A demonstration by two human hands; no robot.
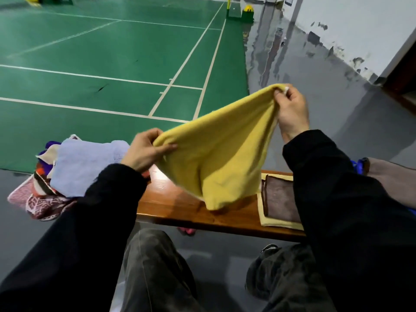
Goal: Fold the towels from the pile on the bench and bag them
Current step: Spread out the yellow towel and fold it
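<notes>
A yellow towel (220, 152) hangs in the air above the wooden bench (180, 206), its lower end touching the bench top. My left hand (146, 152) pinches its lower left corner. My right hand (290, 111), raised higher, pinches the upper right corner. The pile of towels (74, 167), topped by a pale blue one, lies on the bench's left end. Folded towels (279, 203), a brown one on a yellow one, lie flat on the right, partly hidden by my right sleeve.
A blue item and grey fabric (387, 174) sit at the bench's far right behind my right arm. My knees (155, 266) are below the bench edge. A green court floor (112, 64) stretches ahead, with a grey floor and wall to the right.
</notes>
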